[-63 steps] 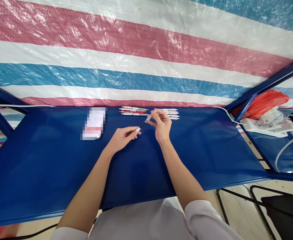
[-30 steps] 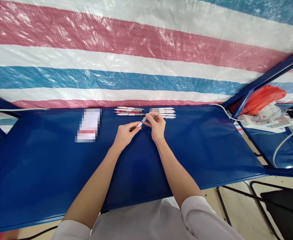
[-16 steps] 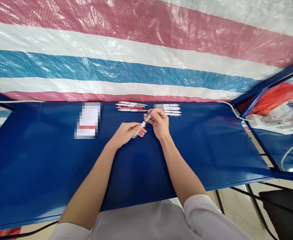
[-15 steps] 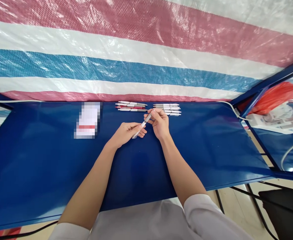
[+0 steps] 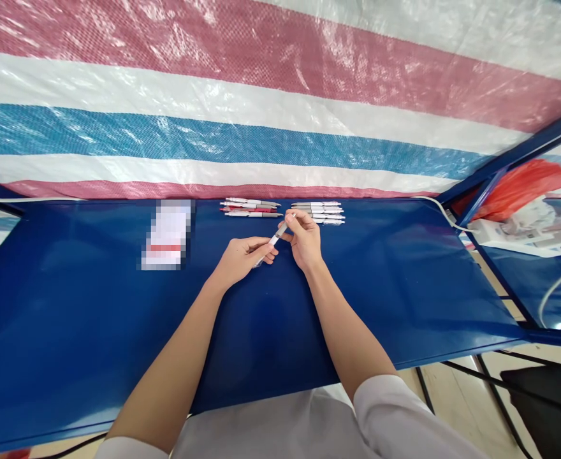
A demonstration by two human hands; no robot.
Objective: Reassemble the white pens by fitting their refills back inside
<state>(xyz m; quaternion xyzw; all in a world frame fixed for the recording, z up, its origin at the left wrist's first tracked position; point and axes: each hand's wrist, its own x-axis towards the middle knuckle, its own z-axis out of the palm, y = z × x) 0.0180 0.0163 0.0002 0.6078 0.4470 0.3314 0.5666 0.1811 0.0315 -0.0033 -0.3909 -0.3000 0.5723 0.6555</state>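
Observation:
A white pen with a grey grip is held slantwise between my two hands above the blue table. My left hand is closed around its lower, white part. The fingers of my right hand pinch its upper, grey end. Just beyond my hands, a group of white, grey and red pens lies on the left. A second group of white and grey pens lies to the right, partly hidden by my right hand.
A blurred-out white rectangle with a red band lies on the left of the table. Behind rises a striped plastic sheet. At right, a red plastic bag and white items rest beyond the blue frame.
My right hand's fingers have closed more tightly around the pen's upper end. My left hand has slid slightly up along the pen, covering more of it. The view has shifted slightly.

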